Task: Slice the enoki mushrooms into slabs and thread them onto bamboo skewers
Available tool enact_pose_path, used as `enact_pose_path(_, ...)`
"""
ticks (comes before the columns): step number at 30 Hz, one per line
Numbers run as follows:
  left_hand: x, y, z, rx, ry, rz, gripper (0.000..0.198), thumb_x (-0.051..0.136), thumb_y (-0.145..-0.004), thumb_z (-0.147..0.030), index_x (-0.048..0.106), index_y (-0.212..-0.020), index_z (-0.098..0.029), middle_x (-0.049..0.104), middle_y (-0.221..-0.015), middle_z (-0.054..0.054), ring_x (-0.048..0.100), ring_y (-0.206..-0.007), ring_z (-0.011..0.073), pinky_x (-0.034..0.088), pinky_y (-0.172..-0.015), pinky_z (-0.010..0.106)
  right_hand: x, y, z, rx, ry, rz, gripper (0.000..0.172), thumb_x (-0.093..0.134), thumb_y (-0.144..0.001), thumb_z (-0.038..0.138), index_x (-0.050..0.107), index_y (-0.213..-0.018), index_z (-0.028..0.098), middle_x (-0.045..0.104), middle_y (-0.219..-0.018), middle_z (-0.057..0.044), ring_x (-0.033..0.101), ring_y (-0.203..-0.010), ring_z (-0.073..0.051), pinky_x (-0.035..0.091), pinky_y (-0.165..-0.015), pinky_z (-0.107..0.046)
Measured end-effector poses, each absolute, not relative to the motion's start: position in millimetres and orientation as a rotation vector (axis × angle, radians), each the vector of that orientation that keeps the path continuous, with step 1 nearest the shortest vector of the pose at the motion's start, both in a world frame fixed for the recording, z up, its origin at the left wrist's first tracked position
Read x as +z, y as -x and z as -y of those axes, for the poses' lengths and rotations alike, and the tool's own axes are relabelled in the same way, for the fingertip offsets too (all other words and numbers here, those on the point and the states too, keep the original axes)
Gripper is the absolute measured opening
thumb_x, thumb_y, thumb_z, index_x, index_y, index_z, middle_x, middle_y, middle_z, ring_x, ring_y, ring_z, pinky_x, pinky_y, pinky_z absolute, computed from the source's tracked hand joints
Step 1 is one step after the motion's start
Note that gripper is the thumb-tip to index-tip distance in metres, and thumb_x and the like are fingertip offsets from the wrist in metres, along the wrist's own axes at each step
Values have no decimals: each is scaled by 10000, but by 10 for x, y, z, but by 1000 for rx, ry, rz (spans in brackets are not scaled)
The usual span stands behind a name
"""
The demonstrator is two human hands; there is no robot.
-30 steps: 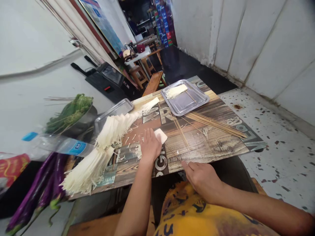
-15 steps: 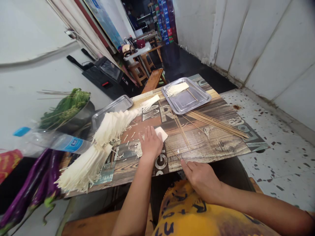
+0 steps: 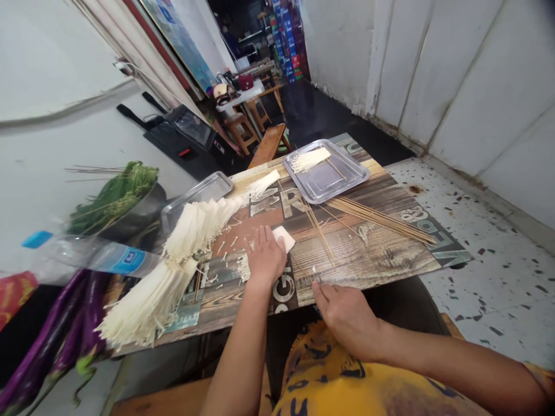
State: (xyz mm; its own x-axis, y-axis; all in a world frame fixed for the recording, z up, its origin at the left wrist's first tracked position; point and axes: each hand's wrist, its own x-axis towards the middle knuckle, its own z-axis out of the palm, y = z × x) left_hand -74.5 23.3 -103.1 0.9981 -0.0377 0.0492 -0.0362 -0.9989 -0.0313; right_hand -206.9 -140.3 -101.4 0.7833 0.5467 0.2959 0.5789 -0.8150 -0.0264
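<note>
- The person's left hand (image 3: 265, 259) is bare: no glove, ring, watch or bracelet shows on it.
- The left forearm is bare all the way down to the picture's edge at 6 o'clock, with no sleeve in sight.
- The right hand (image 3: 348, 315) is bare too, with no glove, ring or wristband.
- The right forearm is uncovered along its whole visible length, out to the edge at 4 o'clock.
- A yellow shirt (image 3: 342, 381) covers the torso at 6 o'clock, between the two arms.
- The shirt carries a print of dark blue letter-like marks and purplish-brown smudged patches; the marks are too blurred to read.
</note>
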Motion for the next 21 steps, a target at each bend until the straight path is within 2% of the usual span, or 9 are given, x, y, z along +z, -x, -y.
enact_pose_path(11,-1042,736,-240,-96,3141,-56,596,174,-945,-391,342,-1414,-64,319,-1493,160,241,-1404,285,132,-1130,574,-972,2013,1319,-312,2889,896,338,532,-761,-9,597,-1092,-17,663,-790,-149,619,-678,-204,443,-534,-292)
enact_pose_path(21,-1027,753,-262,-81,3165,-36,580,143,-954,-361,324,-1426,-77,295,-1511,121,194,-1422,247,143,-1153,510,-909,1976,1342,-178,2851,828,301,525,-765,-27,628,-1046,8,683,-797,-142,644,-681,-197,466,-542,-286)
